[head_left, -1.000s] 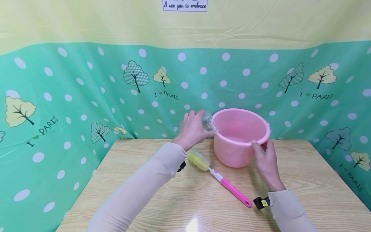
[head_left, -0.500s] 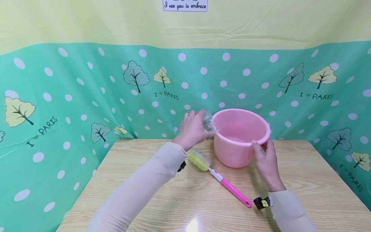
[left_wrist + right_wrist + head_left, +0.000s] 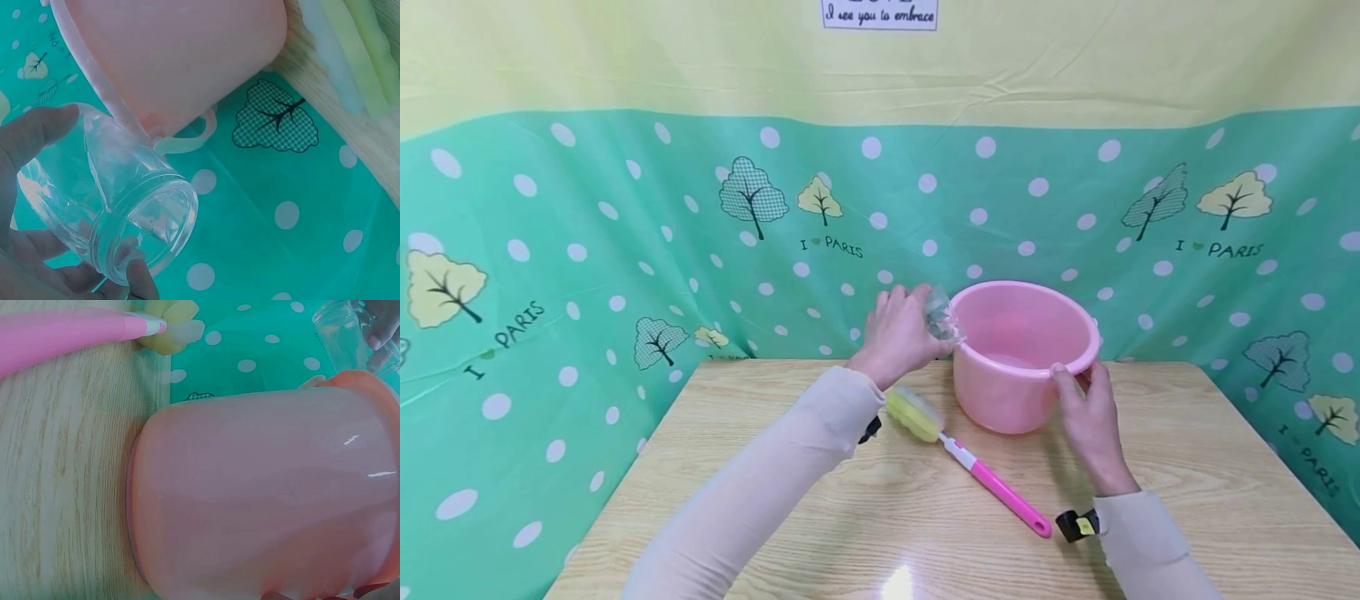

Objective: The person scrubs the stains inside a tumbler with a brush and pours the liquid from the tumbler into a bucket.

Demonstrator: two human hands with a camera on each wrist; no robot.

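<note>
A clear glass [image 3: 942, 315] is tilted at the left rim of a pink plastic bucket [image 3: 1009, 398]. My left hand [image 3: 895, 333] grips it, and in the left wrist view the fingers curl round the transparent side of the glass [image 3: 134, 181]. Whether liquid is flowing I cannot tell. On the bucket's near right rim, my right hand [image 3: 1088, 425] has its thumb over the edge and its fingers outside beneath. The bucket stands upright, its inner bottom partly hidden. Just in front lies a bottle brush [image 3: 996, 485] with a yellow-and-white sponge head and pink handle.
The wooden table [image 3: 760, 517] extends around the bucket and brush. A green dotted cloth [image 3: 820, 300] with printed trees hangs close behind and along both sides. The bucket has a small side loop [image 3: 190, 139] beside the glass.
</note>
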